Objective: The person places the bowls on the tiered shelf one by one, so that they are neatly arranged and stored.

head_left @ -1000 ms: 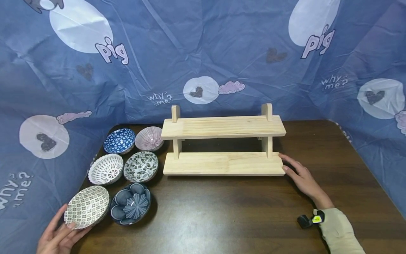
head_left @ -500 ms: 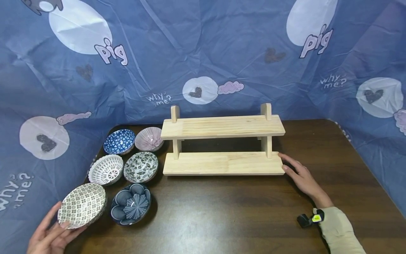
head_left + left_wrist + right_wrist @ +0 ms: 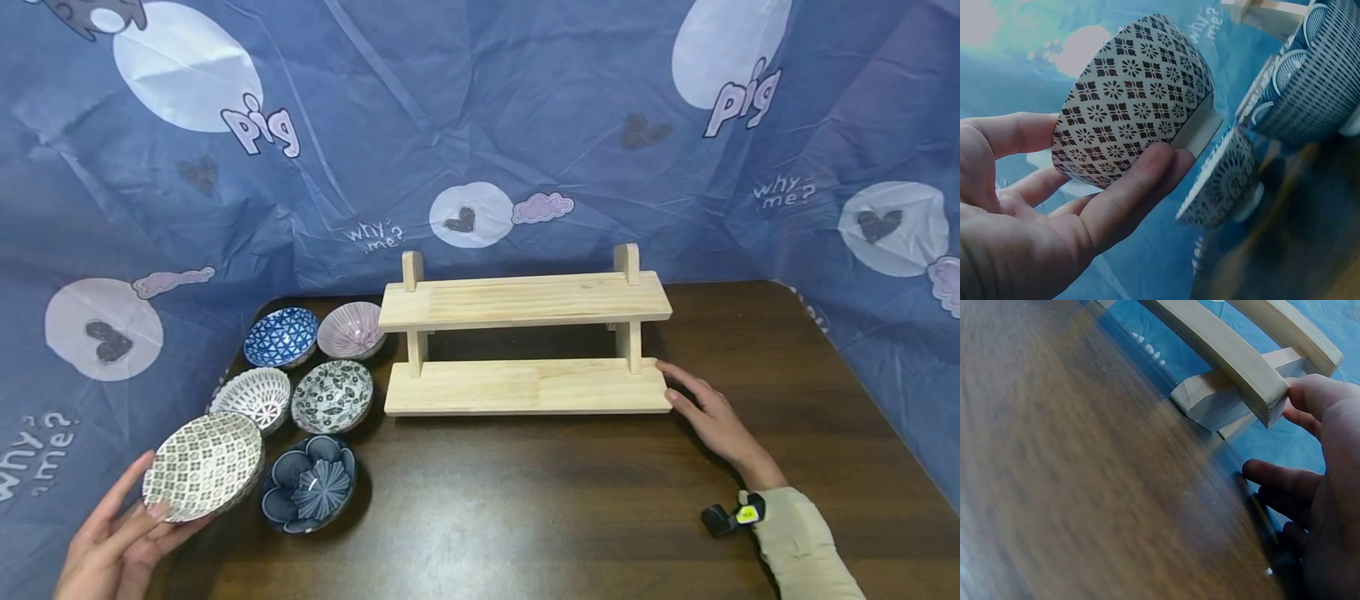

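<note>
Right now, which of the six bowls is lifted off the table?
The brown-and-white checked bowl, held tilted in the left hand; the other five rest on the table.

Left hand (image 3: 112,542) cupped, fingers curled — right hand (image 3: 712,421) flat, fingers straight.

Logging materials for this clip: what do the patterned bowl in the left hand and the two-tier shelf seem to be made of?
Patterned bowl: likely glazed ceramic; it has a smooth printed flower-and-diamond pattern and a plain unprinted foot ring in the left wrist view. The left hand holds it tilted. Two-tier shelf: pale, seemingly unfinished wood with visible grain and matte boards. The right hand touches its lower board's end.
</note>
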`<action>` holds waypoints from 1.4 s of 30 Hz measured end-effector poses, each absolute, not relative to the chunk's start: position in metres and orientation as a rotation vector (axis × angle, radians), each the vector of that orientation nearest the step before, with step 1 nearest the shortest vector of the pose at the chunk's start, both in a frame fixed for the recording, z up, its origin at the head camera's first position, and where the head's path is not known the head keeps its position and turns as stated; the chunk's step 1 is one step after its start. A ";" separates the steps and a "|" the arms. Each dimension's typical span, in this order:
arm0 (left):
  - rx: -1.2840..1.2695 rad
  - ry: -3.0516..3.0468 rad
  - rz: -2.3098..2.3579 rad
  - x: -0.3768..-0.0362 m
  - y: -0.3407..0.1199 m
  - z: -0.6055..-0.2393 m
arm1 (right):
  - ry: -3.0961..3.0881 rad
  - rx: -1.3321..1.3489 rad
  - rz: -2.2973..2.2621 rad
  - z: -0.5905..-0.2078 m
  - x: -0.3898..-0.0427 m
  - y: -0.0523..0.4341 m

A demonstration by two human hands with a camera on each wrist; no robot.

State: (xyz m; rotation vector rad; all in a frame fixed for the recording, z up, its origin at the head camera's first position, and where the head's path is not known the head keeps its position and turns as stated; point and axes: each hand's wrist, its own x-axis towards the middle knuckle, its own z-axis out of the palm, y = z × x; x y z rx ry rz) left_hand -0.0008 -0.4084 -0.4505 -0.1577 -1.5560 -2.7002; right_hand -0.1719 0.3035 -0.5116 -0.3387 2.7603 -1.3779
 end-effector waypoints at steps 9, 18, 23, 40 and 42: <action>-0.441 -1.332 -2.850 -0.017 -0.389 -0.432 | 2.784 -0.366 -1.381 -0.514 -0.170 0.305; -0.376 -1.382 -2.809 -0.031 -0.370 -0.414 | 2.769 -0.344 -1.370 -0.513 -0.172 0.304; -0.382 -1.360 -2.805 -0.039 -0.360 -0.409 | 2.775 -0.347 -1.372 -0.512 -0.172 0.304; -0.433 -1.381 -2.820 -0.066 -0.328 -0.391 | 2.765 -0.333 -1.379 -0.513 -0.172 0.305; -0.454 -1.381 -2.835 -0.070 -0.325 -0.388 | 2.765 -0.334 -1.381 -0.513 -0.172 0.305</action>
